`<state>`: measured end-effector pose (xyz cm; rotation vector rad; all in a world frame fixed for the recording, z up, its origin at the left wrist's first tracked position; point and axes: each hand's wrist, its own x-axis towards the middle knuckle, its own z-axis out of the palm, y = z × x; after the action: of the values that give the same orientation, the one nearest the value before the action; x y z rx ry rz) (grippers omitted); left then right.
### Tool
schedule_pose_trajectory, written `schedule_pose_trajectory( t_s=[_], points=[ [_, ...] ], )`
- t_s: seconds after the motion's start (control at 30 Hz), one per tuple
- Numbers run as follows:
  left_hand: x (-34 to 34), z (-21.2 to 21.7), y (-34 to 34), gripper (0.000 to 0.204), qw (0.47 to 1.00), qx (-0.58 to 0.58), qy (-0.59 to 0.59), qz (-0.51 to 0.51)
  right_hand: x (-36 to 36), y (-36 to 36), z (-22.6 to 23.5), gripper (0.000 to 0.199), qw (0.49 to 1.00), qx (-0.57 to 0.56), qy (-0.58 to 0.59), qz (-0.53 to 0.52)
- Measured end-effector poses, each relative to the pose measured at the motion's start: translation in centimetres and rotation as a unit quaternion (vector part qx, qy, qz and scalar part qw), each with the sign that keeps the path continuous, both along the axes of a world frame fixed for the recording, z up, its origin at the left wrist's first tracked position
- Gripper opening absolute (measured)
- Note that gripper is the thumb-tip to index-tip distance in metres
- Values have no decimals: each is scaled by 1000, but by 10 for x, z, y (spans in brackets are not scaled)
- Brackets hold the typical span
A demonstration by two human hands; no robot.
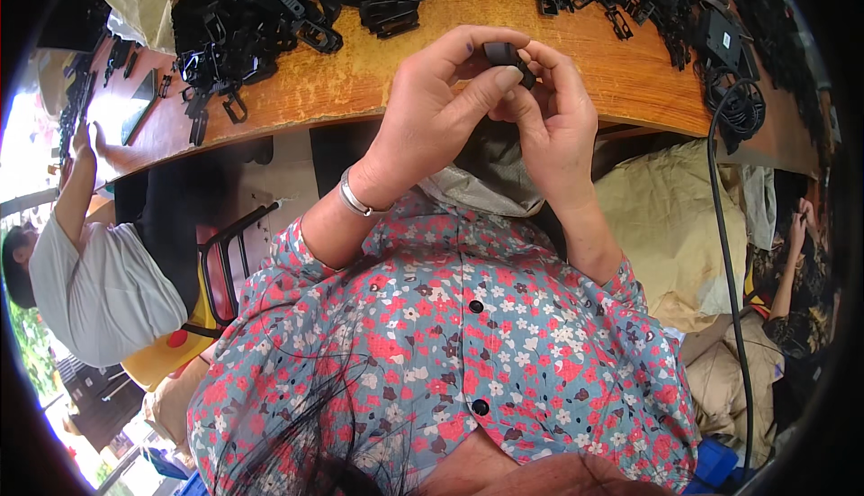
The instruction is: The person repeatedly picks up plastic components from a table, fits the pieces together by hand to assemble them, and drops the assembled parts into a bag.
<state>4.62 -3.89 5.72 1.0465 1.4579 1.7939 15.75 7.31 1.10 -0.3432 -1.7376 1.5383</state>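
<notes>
Both of my hands meet in front of my chest, just below the edge of the wooden table [360, 82]. My left hand [432, 100] and my right hand [553, 113] pinch one small black plastic part [506, 53] between thumbs and fingertips. Most of the part is hidden by my fingers. A silver bracelet [355, 197] circles my left wrist. Heaps of similar black plastic clips [261, 10] lie on the table beyond my hands.
A person in a white shirt [99, 289] sits at my left, reaching onto the table. Another person [796, 280] sits at far right. A black cable [724, 226] hangs off the table's right side. Tan sacks [666, 226] lie below it. A black adapter [720, 37] rests on the table.
</notes>
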Motion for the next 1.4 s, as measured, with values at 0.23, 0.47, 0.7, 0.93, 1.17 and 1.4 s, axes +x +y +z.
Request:
schedule_pose_trajectory(
  t_s=[0.23,0.47,0.7,0.93,1.17,1.4],
  points=[
    [-2,-4,-1,31,999,5,38,18,-1,-10,5,36,1000,-25,1,18],
    [-18,-5,-9,30,906,12,406,116,11,-19,20,28,996,-19,-78,40],
    [-18,16,-4,63,986,-50,37,-154,24,-35,10,21,983,0,-102,152],
    [10,5,-12,56,977,1,107,-185,35,-38,14,16,983,141,-38,114],
    [-11,-8,-15,49,995,-3,-2,97,13,-35,25,23,948,-108,-139,264],
    [-14,-15,-27,46,984,-34,9,174,25,-36,16,32,923,-169,-183,293]
  ],
)
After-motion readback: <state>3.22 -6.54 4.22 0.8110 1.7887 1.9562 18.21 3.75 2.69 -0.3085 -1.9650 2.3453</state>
